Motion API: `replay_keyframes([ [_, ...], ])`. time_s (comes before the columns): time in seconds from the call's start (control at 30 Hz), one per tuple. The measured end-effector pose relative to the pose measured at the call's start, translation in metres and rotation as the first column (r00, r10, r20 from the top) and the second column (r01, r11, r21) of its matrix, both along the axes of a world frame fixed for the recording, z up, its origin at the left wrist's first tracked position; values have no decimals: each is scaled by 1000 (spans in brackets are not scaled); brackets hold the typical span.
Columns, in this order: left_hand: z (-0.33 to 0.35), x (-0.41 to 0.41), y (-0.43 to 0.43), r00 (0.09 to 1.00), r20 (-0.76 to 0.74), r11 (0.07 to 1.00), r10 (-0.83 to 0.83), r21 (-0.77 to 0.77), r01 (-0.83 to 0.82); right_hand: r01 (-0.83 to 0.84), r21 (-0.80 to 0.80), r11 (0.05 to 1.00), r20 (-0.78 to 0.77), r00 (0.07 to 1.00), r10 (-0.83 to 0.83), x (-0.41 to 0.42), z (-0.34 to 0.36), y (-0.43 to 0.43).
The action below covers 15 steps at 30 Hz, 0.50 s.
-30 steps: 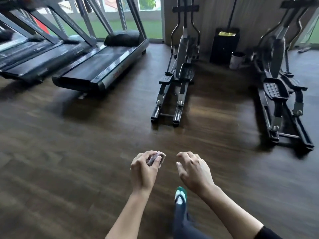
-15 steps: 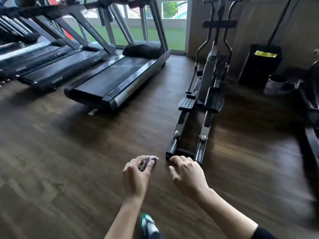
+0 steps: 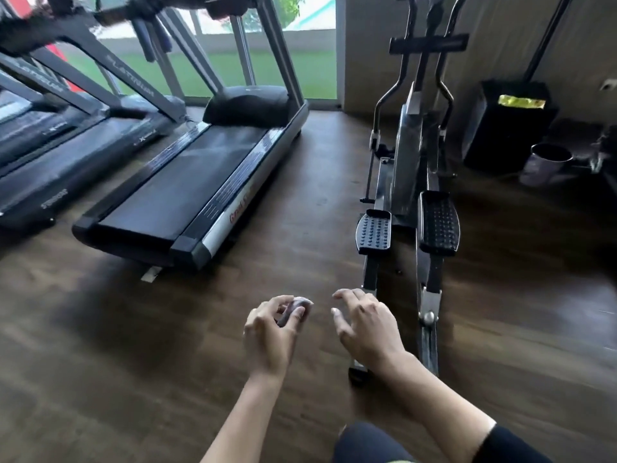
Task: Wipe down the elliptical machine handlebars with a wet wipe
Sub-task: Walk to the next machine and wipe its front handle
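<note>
- Two hands reach forward over the dark wooden floor (image 3: 100, 345), side by side and apart from each other.
- The left hand (image 3: 270, 332) is curled around a small crumpled wet wipe (image 3: 293, 310), pinched between thumb and fingers; the wipe looks pale grey, though blur makes its shape hard to read.
- The right hand (image 3: 367, 329) holds nothing, its fingers loosely spread and bent downward.
- The elliptical machine (image 3: 409, 155) stands just ahead and to the right of the hands, its two studded pedals (image 3: 374, 231) side by side above the rails, the right one further forward.
- Its handlebars (image 3: 395, 78) rise to the top edge of the view, well apart from both hands; neither hand touches the machine.
- A treadmill (image 3: 187, 195) sits to the left of the elliptical, with more treadmills beyond it along the window (image 3: 300, 61).
- A black bin (image 3: 507, 125) with a yellow label stands against the wall on the right, and a small pale bucket (image 3: 546, 163) sits just beside it.
- A dark-clad knee (image 3: 367, 442) shows at the bottom edge.
</note>
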<state>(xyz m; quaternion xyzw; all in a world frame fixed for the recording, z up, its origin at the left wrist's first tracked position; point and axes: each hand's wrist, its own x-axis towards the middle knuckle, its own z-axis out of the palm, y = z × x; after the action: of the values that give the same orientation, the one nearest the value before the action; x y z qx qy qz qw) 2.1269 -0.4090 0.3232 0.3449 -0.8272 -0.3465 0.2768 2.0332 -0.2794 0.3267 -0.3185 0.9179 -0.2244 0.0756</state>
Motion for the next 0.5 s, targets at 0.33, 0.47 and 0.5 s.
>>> replay_keyframes([
  [0.33, -14, -226, -188, 997, 28, 997, -77, -8, 77, 39, 52, 998, 9, 999, -39, -211, -25, -178],
  [0.47, 2, -318, -252, 993, 16, 993, -116, -19, 116, 49, 42, 998, -6, 999, -49, -304, -10, -242],
  [0.5, 4, -341, -266, 993, 8, 993, -119, -15, 119, 57, 37, 998, -1, 998, -57, -327, -8, -255],
])
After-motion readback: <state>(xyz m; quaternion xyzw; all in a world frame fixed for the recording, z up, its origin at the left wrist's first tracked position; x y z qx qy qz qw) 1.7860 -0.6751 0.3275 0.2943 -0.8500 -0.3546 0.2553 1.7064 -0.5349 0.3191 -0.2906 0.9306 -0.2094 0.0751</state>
